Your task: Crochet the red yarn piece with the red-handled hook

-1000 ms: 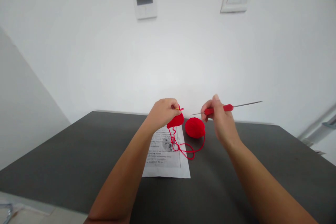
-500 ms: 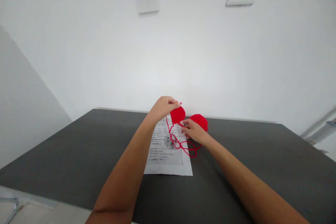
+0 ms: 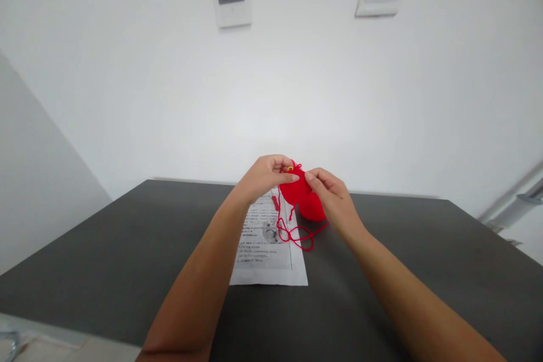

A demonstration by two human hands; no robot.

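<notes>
1 dark table (image 3: 127, 249) bears a printed sheet (image 3: 265, 274). The left hand (image 3: 267, 177) and right hand (image 3: 335, 191) both pinch the red yarn piece (image 3: 292, 191), raised over the sheet's far end, overlapping the red ball (image 3: 313, 208) in view. Loose yarn (image 3: 313, 243) trails below; its loops could tangle if pulled quickly. The red tool handle (image 3: 275, 203) lies on the sheet. Careless tugging might dislodge the yellow ring (image 3: 290, 169).

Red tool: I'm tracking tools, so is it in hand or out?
Out: the red tool lies on the printed sheet, while the left hand and right hand hold red fabric.
</notes>
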